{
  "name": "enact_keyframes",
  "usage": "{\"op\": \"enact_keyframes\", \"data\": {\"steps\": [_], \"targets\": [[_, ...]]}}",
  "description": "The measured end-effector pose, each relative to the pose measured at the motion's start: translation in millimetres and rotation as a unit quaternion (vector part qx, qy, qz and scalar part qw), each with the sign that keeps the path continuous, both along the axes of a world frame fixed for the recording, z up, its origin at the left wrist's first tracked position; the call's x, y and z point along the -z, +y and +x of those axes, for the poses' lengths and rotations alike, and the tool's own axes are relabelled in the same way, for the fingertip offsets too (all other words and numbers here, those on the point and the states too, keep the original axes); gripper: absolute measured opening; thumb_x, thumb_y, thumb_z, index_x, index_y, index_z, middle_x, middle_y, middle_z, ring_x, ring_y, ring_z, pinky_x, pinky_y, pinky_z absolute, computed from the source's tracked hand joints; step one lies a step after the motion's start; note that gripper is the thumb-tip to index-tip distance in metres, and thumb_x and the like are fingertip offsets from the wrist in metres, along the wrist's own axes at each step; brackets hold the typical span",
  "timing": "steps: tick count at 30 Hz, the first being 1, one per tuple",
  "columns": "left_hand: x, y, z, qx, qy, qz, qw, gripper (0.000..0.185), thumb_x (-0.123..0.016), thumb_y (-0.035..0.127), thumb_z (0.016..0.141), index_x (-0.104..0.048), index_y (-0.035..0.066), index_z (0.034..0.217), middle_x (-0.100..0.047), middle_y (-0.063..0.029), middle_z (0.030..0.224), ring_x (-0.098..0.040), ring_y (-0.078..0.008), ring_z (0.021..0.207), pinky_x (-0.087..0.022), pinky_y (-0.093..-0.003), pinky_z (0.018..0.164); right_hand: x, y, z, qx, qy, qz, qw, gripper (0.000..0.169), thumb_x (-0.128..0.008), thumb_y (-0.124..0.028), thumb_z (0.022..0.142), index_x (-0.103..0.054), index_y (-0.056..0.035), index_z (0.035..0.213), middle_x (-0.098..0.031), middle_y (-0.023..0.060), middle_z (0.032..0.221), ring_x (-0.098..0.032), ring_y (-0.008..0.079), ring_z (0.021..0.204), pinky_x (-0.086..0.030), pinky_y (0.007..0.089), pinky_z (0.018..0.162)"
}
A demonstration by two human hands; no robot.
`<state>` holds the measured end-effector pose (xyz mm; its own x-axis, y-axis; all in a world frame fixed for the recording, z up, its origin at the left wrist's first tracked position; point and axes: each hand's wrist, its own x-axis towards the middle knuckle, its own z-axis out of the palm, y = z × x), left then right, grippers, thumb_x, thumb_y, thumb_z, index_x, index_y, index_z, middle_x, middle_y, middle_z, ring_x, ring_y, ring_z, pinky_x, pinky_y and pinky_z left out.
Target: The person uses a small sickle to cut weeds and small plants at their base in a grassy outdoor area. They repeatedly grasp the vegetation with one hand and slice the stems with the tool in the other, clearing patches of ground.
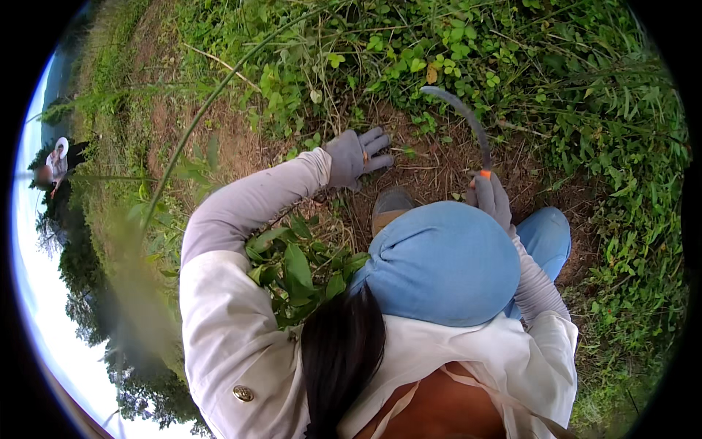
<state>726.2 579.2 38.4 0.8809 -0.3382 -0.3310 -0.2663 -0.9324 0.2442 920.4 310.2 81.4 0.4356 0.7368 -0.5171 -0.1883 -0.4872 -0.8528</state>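
Note:
My left hand [359, 158], in a grey glove, reaches out palm down over the bare soil, its fingers stretched and apart. Nothing shows in it, though its palm side is hidden. In my right hand [492, 200], also gloved in grey, is a sickle [466, 112]. The curved dark blade points away from me and bends left at its tip, near low green weeds [455, 41]. An orange collar sits where the blade meets the handle; my fingers hide most of the handle. Between my hands lies brown soil [422, 159] with dry plant litter.
My blue-clad knee [444, 263] and a boot [392, 200] are close below the hands. A leafy green shrub [299, 269] stands beneath my left arm. One long stem [219, 88] arches across the left side. Another person [57, 159] is far off at the left edge.

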Motion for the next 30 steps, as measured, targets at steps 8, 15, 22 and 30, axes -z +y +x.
{"op": "enact_keyframes", "data": {"steps": [8, 15, 22, 30], "targets": [[-26, -22, -40, 0.016, 0.350, -0.011, 0.937, 0.041, -0.053, 0.045, 0.089, -0.058, 0.017, 0.118, -0.065, -0.0096, 0.101, -0.066, -0.0310, 0.088, -0.052, -0.0470, 0.073, 43, -8, -19, -0.160, 0.088, -0.102, 0.978, 0.030, -0.052, -0.027, 0.096, -0.053, -0.0044, 0.115, -0.058, 0.0017, 0.089, -0.054, 0.0104, 0.079, -0.045, 0.0264, 0.069], [-45, 124, -13, -0.337, -0.060, 0.193, 0.919, 0.024, -0.052, 0.041, 0.093, -0.062, 0.020, 0.092, -0.065, -0.0055, 0.075, -0.065, -0.0248, 0.061, -0.049, -0.0370, 0.046, 14, 30, -21, -0.137, 0.171, -0.151, 0.964, 0.034, -0.051, -0.025, 0.096, -0.049, -0.0055, 0.124, -0.056, 0.0022, 0.087, -0.053, 0.0087, 0.077, -0.045, 0.0259, 0.068], [-48, 36, 40, 0.064, -0.022, 0.039, 0.997, 0.049, -0.059, 0.024, 0.085, -0.043, 0.010, 0.129, -0.052, -0.0131, 0.126, -0.056, -0.0255, 0.111, -0.051, -0.0319, 0.068, -1, -1, -14, 0.143, 0.339, -0.075, 0.927, 0.058, -0.050, -0.015, 0.095, -0.025, -0.0120, 0.147, -0.052, 0.0013, 0.077, -0.051, 0.0097, 0.065, -0.045, 0.0240, 0.059], [4, 47, 71, -0.187, 0.017, 0.208, 0.960, 0.058, -0.055, 0.009, 0.083, -0.035, 0.009, 0.138, -0.050, -0.0194, 0.128, -0.059, -0.0303, 0.107, -0.056, -0.0371, 0.073, 51, -63, -20, 0.017, 0.053, 0.044, 0.997, 0.059, -0.047, -0.009, 0.096, -0.022, -0.0102, 0.150, -0.052, 0.0048, 0.102, -0.053, 0.0088, 0.079, -0.046, 0.0219, 0.070]]}}
